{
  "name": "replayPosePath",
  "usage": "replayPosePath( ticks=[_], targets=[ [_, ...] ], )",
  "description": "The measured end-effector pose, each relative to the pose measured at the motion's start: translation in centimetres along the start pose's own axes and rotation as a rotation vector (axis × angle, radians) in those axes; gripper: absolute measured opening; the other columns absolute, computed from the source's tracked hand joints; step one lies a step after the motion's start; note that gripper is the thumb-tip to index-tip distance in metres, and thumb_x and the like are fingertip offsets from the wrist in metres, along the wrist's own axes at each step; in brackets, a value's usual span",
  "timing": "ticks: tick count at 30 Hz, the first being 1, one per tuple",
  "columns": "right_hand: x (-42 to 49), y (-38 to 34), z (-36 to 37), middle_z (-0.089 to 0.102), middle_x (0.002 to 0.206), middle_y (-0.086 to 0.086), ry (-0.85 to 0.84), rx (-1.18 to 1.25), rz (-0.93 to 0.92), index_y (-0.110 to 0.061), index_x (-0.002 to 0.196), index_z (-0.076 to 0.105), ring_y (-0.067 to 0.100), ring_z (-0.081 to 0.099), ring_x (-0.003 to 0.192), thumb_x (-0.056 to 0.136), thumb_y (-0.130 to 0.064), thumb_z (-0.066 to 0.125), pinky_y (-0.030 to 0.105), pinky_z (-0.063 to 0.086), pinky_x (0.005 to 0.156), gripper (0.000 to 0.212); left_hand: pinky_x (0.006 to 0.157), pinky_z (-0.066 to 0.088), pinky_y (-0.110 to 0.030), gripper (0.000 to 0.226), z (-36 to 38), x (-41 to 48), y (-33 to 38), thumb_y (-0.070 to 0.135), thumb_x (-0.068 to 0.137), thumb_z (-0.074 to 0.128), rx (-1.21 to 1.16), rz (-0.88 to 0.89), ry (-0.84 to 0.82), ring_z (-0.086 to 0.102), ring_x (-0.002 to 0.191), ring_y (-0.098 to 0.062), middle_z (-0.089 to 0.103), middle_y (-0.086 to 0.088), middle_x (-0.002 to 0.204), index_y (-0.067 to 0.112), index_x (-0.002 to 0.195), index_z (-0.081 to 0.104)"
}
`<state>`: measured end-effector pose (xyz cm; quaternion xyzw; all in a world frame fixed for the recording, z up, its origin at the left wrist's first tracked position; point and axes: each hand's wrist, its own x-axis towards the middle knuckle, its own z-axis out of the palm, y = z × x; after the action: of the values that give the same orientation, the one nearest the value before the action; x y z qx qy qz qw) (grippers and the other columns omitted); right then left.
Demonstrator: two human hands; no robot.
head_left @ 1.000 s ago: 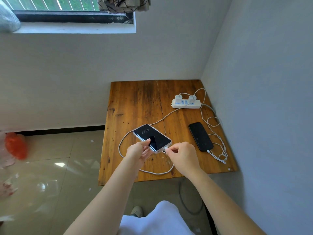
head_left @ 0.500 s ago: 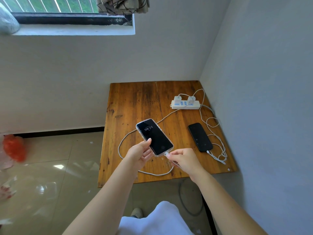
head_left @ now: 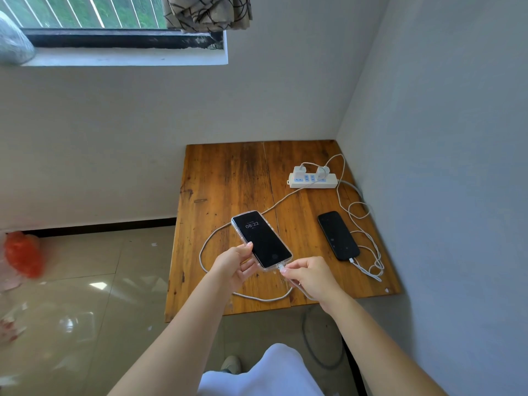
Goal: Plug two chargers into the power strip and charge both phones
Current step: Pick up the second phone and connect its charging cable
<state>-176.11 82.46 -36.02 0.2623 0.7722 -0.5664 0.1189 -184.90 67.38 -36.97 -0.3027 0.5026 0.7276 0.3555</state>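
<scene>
**Two hands hold a phone and its charging cable above a wooden surface**

Seen from above, a person's two bare arms reach forward over a small wooden surface (head_left: 223,178) set in the corner of a room with pale walls.

The left hand (head_left: 234,267) grips the lower left edge of a phone in a clear case (head_left: 261,240), thumb on top and fingers curled beneath. The phone is tilted up off the wood, and its dark screen shows the time 08:22.

The right hand (head_left: 310,277), just to the right of the left one, is closed in a pinch on the white plug of a cable (head_left: 281,268), which sits at the phone's bottom edge. Whether the plug is fully seated cannot be told. From this hand the white cable (head_left: 203,252) loops under both hands, swings out to the left of the left hand, and runs away toward the far right.

Beyond the right hand and further right, a second black phone (head_left: 338,235) lies flat with its screen dark and a white cable at its near end; that cable lies in loose coils (head_left: 368,252) near the wall.

Farther off, past both phones, a white power strip (head_left: 313,181) carries two white chargers, one to the left (head_left: 298,171) and one to the right (head_left: 323,171).
</scene>
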Motion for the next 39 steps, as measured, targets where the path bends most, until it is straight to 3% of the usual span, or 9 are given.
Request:
replayPosePath(
  ticks=[12, 22, 30, 39],
  targets=[
    [0.6, 0.1, -0.2, 0.070, 0.087, 0.002, -0.003, 0.008, 0.015, -0.023, 0.076, 0.071, 0.017, 0.064, 0.086, 0.087, -0.023, 0.066, 0.021, 0.048, 0.064, 0.011, 0.048, 0.056, -0.026, 0.032, 0.3, 0.6, 0.3, 0.008, 0.090, 0.060, 0.022, 0.011, -0.002, 0.070, 0.093, -0.028, 0.069, -0.016, 0.110, 0.008, 0.121, 0.056],
    [1.1, 0.4, -0.4, 0.070, 0.090, 0.002, -0.008, 0.013, 0.022, -0.019, 0.083, 0.072, 0.017, 0.063, 0.089, 0.086, -0.022, 0.067, 0.025, 0.052, 0.072, 0.007, 0.047, 0.055, -0.026, 0.032, 0.3, 1.4, 0.2, 0.008, 0.090, 0.060, 0.027, 0.017, -0.012, 0.070, 0.091, -0.028, 0.070, -0.016, 0.108, 0.009, 0.122, 0.056],
    [1.2, 0.4, -0.5, 0.070, 0.087, 0.003, -0.004, 0.011, 0.016, -0.019, 0.081, 0.072, 0.017, 0.064, 0.087, 0.086, -0.021, 0.066, 0.021, 0.050, 0.066, 0.008, 0.047, 0.055, -0.026, 0.028, 0.2, 1.8, 0.2, 0.008, 0.089, 0.062, 0.021, 0.012, -0.017, 0.073, 0.083, -0.026, 0.072, -0.015, 0.101, 0.009, 0.117, 0.059],
    [1.4, 0.3, -0.4, 0.071, 0.090, 0.006, -0.007, -0.013, 0.002, -0.011, 0.090, 0.074, 0.019, 0.064, 0.088, 0.087, -0.020, 0.066, 0.028, 0.053, 0.076, 0.013, 0.048, 0.056, -0.027, 0.028, 0.3, 1.6, 0.5, 0.009, 0.089, 0.061, 0.023, 0.014, -0.016, 0.071, 0.089, -0.027, 0.071, -0.016, 0.105, 0.009, 0.117, 0.058]
  ],
)
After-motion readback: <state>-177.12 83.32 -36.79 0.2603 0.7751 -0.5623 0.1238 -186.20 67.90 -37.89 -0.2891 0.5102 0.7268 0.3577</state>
